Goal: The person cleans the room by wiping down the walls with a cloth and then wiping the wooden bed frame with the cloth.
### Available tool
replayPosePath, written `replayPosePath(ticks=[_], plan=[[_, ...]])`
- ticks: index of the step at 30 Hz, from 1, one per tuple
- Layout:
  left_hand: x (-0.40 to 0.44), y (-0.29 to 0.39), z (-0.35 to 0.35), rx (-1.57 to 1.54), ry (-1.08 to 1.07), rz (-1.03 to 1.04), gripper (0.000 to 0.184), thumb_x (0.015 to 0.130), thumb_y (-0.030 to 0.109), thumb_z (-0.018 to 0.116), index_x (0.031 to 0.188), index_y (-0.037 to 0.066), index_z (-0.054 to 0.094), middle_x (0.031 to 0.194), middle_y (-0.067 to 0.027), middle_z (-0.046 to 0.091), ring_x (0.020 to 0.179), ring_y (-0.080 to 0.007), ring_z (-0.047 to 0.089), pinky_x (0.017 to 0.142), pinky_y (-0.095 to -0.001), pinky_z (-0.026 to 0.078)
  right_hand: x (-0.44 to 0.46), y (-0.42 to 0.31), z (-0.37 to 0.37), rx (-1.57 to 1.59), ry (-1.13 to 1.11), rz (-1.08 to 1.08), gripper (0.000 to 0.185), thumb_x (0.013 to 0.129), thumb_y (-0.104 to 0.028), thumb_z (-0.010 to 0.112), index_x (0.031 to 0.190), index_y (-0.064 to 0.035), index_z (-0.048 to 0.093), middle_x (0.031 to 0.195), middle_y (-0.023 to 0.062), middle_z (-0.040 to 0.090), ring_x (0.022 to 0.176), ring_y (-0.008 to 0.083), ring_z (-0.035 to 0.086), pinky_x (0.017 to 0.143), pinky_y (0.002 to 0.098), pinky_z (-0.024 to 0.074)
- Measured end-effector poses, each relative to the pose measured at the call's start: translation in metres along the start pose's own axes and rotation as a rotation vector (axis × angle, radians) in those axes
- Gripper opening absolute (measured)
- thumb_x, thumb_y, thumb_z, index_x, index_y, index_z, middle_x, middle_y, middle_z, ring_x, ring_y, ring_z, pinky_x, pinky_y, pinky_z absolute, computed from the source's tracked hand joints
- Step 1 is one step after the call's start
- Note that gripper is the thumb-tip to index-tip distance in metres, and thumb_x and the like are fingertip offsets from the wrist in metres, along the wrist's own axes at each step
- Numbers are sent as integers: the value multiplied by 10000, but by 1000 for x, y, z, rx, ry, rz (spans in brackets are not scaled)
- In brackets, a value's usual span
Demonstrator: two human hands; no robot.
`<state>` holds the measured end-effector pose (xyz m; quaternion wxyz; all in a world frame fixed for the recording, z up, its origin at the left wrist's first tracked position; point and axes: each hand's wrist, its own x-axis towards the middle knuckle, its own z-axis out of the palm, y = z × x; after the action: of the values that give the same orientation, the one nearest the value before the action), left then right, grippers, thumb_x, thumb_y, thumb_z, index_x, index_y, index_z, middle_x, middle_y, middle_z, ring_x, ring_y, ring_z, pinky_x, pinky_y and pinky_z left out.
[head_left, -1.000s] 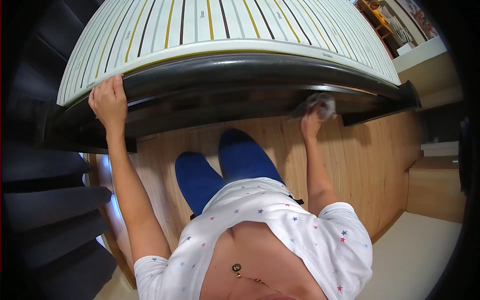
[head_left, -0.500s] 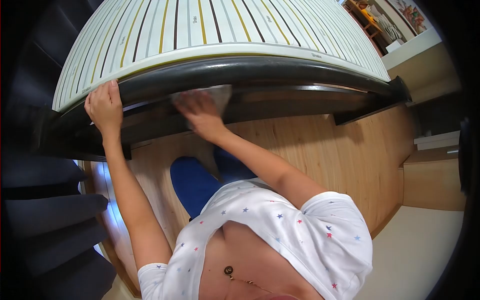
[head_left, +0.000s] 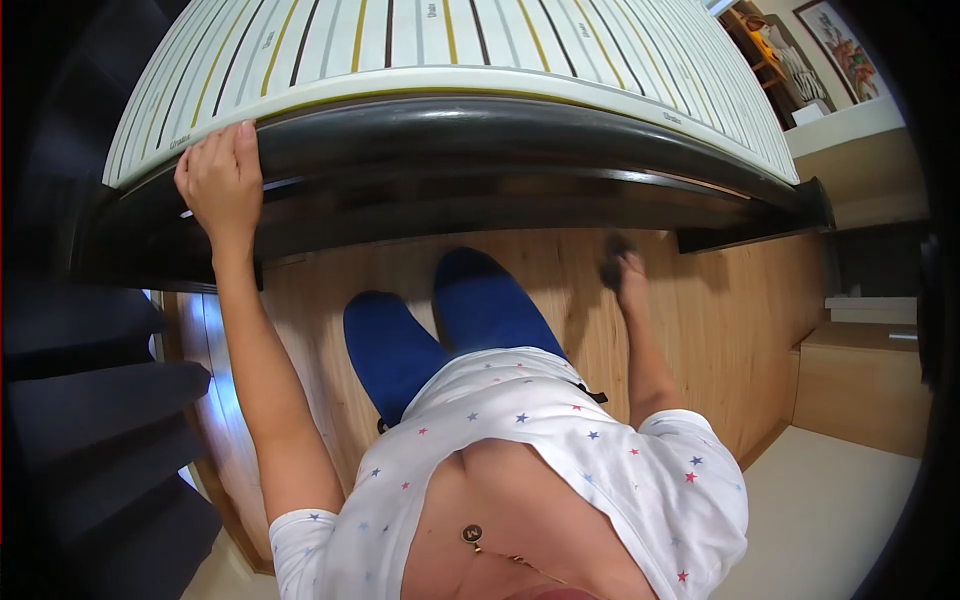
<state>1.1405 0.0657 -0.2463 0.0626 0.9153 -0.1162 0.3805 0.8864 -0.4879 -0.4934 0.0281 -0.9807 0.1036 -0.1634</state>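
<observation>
My left hand (head_left: 222, 182) rests over the top rail of the dark bed frame (head_left: 450, 135) at the left, its fingers wrapped over the edge beside the striped mattress (head_left: 400, 35). Lower and to the right, my right hand (head_left: 630, 275) is closed on a cloth (head_left: 614, 258), which looks dark and blurred here. Hand and cloth are just below the frame's lower board, above the wooden floor (head_left: 590, 320).
Dark curtains (head_left: 100, 420) hang at the left. A light wooden cabinet (head_left: 860, 385) stands at the right. My knees in blue (head_left: 495, 305) are close to the bed frame. Shelves and a framed picture (head_left: 845, 50) show at the upper right.
My right hand with the cloth went from the right side leftward along the frame's lower board, then back right and lower. My left hand stays on the rail; the view shifted slightly.
</observation>
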Motion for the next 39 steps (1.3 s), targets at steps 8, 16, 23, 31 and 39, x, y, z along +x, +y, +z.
replayPosePath(ticks=[8, 16, 23, 31, 39], plan=[[-32, 29, -14, -355, 264, 9, 279, 872, 169, 539, 1134, 82, 578, 1223, -110, 509, 1184, -290, 406, 1007, -408, 265, 22, -67, -40, 329, -179, 321, 255, 767, -43, 498, 984, -10, 628, 1027, 201, 611, 962, 357, 579, 834, 393, 458], [-222, 113, 16, -1778, -568, -1840, 490, 913, 436, 456, 1302, 139, 427, 1384, -77, 350, 1269, -242, 337, 981, -414, 346, 61, -302, -109, 1046, -511, -411, 349, 770, -91, 602, 1113, -43, 558, 1151, 165, 535, 1053, 325, 530, 867, 363, 439], [-219, 67, 27, -1666, 144, -1340, 290, 852, 80, 562, 1131, 3, 538, 1106, -85, 586, 973, -156, 570, 829, -275, 453, 108, -317, -146, 890, -217, -606, 269, 801, -19, 571, 1066, -40, 614, 1120, 161, 579, 1025, 316, 557, 869, 355, 446], [-100, -57, 63, -355, 370, -694, 315, 858, 233, 532, 990, -52, 555, 1067, -193, 537, 1127, -366, 413, 1001, -478, 259, 163, -254, -100, 301, 110, -367, 241, 897, -191, 481, 1050, -59, 613, 971, 139, 617, 956, 321, 545, 911, 421, 342], [-111, 75, 67, -426, 150, -537, 368, 828, 232, 542, 1138, 34, 559, 1301, -160, 426, 1315, -399, 230, 991, -586, 259, 163, -258, -62, 174, 255, -327, 264, 903, -236, 421, 966, -83, 627, 959, 94, 636, 938, 290, 558, 883, 409, 357]])
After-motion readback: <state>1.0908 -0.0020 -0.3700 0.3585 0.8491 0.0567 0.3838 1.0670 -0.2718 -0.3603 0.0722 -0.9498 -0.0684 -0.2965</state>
